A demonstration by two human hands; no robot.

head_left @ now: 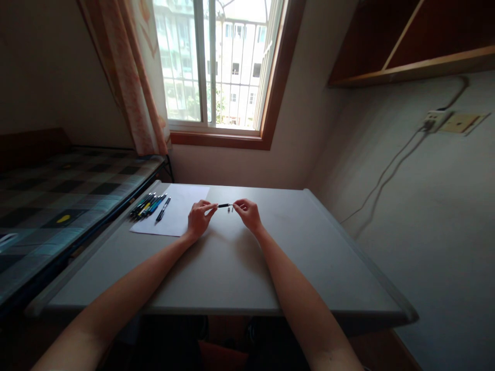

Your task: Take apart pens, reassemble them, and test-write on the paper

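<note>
1. Nearest, both forearms reach in over the grey table (240,278) and converge on one thing.
2. The left hand (199,217) has thumb and fingertips together, clamped on the left end of a black pen (223,205).
3. The right hand (249,214) has thumb and fingertips pinched together on the slender piece at the pen's right end.
4. The pen is between the two hands, above the table. Its long axis runs left to right, almost level, with the slender end pointing right; the fingers hide both extremities.
5. Two small parts (228,209) show just below the slender end; they are too small to identify.
6. Well to the left, a loose pen (163,209) lies slantwise on white paper (178,219), its far end toward the right.
7. Beside it is a pile of pens (146,206), mostly pointing away and rightward.
8. Beyond the table is a barred window (235,67).
</note>
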